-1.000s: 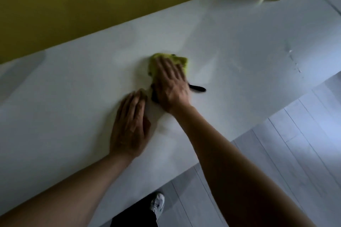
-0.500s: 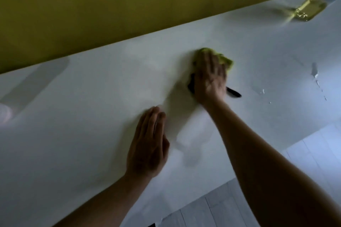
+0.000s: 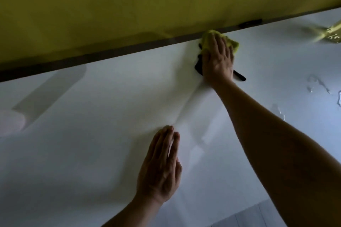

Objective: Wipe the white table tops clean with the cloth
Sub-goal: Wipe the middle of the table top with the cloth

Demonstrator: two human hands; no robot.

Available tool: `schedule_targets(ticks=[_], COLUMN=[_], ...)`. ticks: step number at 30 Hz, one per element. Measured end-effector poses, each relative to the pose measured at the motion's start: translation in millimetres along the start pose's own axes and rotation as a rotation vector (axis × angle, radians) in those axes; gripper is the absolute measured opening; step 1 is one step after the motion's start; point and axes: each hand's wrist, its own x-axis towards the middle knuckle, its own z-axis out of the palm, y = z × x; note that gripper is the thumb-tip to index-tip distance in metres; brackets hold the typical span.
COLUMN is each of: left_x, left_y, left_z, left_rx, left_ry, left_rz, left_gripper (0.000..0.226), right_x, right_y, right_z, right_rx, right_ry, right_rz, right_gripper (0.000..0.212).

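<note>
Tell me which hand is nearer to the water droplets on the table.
Right. The right hand presses the yellow cloth at the far edge, with the water droplets to its right. The left hand lies flat on the white table, nearer the person and farther away.

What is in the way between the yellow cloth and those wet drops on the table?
Nothing visible. The right hand presses the cloth at the table's far edge, and only bare white table top lies between it and the water drops to its right.
</note>
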Motion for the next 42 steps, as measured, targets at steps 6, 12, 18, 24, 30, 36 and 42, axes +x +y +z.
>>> schedule_targets(ticks=[6,12,18,24,30,36,42], left_x=[1,7,6,6,6,27,65], left_y=[0,-1,-2,0,6,40,86], left_z=[0,-1,-1,-2,-5,-2,24], left_rx=[0.042,0.054,0.011,0.006,0.090,0.106,0.112], left_ry=[-0.051,-0.094,-0.037,-0.013,0.000,0.070,-0.014], left_rz=[-0.010,-0.023,0.024,0.005,-0.004,-0.181,-0.032], left_gripper=[0.062,0.064,0.063,0.060,0.060,0.053,0.064], right_x=[-2,-49,-47,-118,-213,-227,-126], right_y=[-58,-100,18,105,154,175,158], right_z=[20,32,-9,-51,-81,-82,-76], right_rx=[0.005,0.020,0.035,-0.018,-0.023,-0.055,0.084], right_ry=[-0.063,-0.130,-0.028,0.129,0.155,0.165,-0.071], right_rz=[-0.072,-0.518,0.002,0.409,0.519,0.500,-0.222], right_gripper=[0.067,0.057,0.061,0.059,0.058,0.059,0.057])
